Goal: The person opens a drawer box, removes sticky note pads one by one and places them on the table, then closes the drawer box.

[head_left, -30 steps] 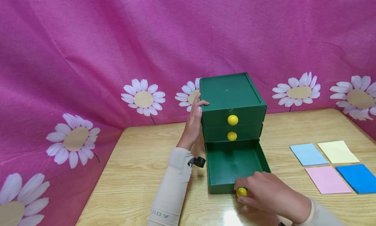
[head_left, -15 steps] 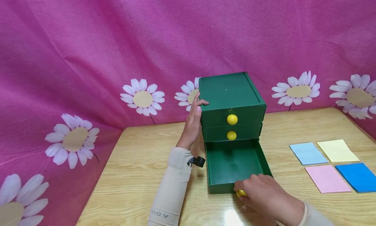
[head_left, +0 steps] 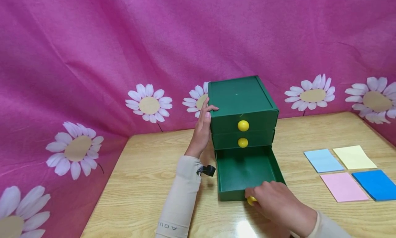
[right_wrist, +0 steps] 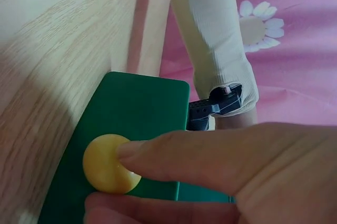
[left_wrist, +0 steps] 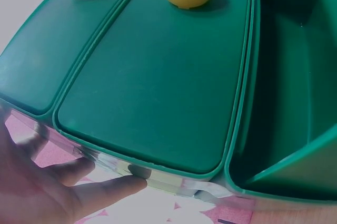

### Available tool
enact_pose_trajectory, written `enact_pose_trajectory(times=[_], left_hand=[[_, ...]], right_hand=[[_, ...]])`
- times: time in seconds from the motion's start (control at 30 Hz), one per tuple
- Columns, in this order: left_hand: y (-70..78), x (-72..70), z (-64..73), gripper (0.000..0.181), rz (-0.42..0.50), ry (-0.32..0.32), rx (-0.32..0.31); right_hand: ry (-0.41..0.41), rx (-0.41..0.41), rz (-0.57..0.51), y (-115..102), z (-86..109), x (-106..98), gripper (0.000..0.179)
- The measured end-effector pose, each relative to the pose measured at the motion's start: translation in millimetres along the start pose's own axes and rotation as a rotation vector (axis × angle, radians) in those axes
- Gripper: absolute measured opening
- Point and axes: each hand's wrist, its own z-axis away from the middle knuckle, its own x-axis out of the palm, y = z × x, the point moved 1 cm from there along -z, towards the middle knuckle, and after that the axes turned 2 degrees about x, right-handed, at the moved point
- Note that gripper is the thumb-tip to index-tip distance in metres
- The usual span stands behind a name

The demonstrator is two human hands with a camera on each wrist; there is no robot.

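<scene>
A green three-drawer desktop cabinet (head_left: 244,97) with round yellow knobs stands on the table. Its bottom drawer (head_left: 230,196) is pulled well out and looks bare inside; the upper two are closed. With thumb and fingers, my right hand (head_left: 279,202) pinches the bottom drawer's knob (right_wrist: 100,163), partly covering it. My left hand (head_left: 201,131) rests against the cabinet's left side near the top, one fingertip over the upper edge. In the left wrist view, this hand's fingers (left_wrist: 108,192) are extended along the cabinet's side wall.
Right of the cabinet lie four-sided paper pads in light blue (head_left: 323,160), pale yellow (head_left: 354,157), pink (head_left: 344,187) and bright blue (head_left: 375,185). A pink cloth (head_left: 185,35) with white daisies hangs behind and to the left of the wooden table (head_left: 148,169).
My right hand has turned slightly over the knob, hiding its thumb and more of the knob in the head view. The left hand stays on the cabinet; the drawer remains out.
</scene>
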Motion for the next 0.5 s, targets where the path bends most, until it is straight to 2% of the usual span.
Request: enact_pose_trajectory(times=[0.27, 0.5], left_hand=[[-0.3, -0.1, 0.7, 0.036, -0.004, -0.005, 0.0], [-1.8, 0.4, 0.3, 0.035, 0.009, -0.003, 0.012]], right_hand=[[0.014, 0.023, -0.003, 1.4, -1.1, 0.2, 0.015], [0.03, 0.009, -0.003, 3.8, -1.7, 0.2, 0.014]])
